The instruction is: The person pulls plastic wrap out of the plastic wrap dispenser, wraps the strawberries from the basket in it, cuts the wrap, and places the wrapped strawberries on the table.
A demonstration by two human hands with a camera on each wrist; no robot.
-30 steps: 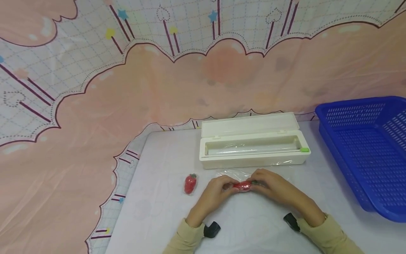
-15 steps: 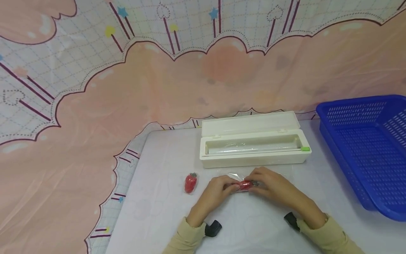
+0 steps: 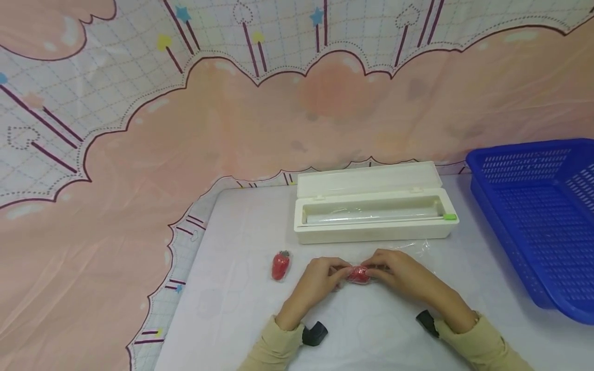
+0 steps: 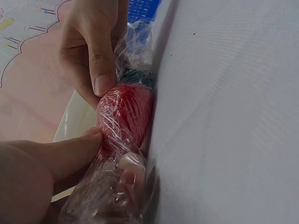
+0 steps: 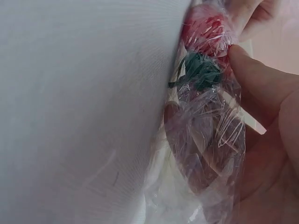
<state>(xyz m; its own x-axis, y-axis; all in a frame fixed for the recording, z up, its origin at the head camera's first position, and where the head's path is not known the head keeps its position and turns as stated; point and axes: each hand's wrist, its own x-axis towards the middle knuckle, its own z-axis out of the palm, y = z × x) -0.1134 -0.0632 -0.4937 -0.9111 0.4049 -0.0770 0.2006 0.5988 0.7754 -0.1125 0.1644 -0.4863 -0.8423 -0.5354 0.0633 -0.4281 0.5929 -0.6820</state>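
Observation:
A red strawberry (image 3: 359, 274) with green leaves (image 5: 202, 72) is wrapped in crinkled cling film (image 4: 105, 189) and lies on the white table between both hands. My left hand (image 3: 314, 282) pinches it at the left end, where loose film trails past the tip. From the leafy side my right hand (image 3: 402, 269) holds it, thumb against the red body; more loose film spreads beyond the leaves in the right wrist view. Some fingers are behind the strawberry and film. Another film-wrapped strawberry (image 3: 280, 265) lies to the left of the hands, untouched.
Behind the hands stands a white cling film dispenser (image 3: 378, 234), lid raised, with a film roll (image 3: 371, 213) inside and a green slider (image 3: 449, 217) at its right end. A blue plastic basket (image 3: 510, 247) stands at the right. A patterned cloth hangs behind the table.
The strawberry has turned between my fingers, and the film that stood up behind it now lies round it. Both hands stay at about the same place.

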